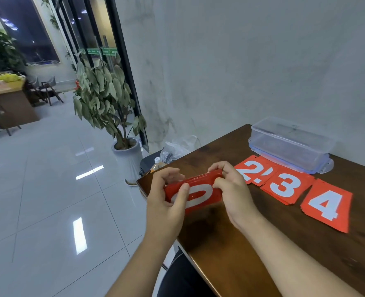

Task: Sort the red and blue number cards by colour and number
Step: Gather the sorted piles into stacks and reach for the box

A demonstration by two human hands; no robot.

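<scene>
While gripped, red cards (pixel 201 182) bow.

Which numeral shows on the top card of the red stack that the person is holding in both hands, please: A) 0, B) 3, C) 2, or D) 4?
A: the red stack gripped by the left hand and the right hand shows a white 0, while the 2 pile, 3 pile and 4 pile lie on the table.
</scene>
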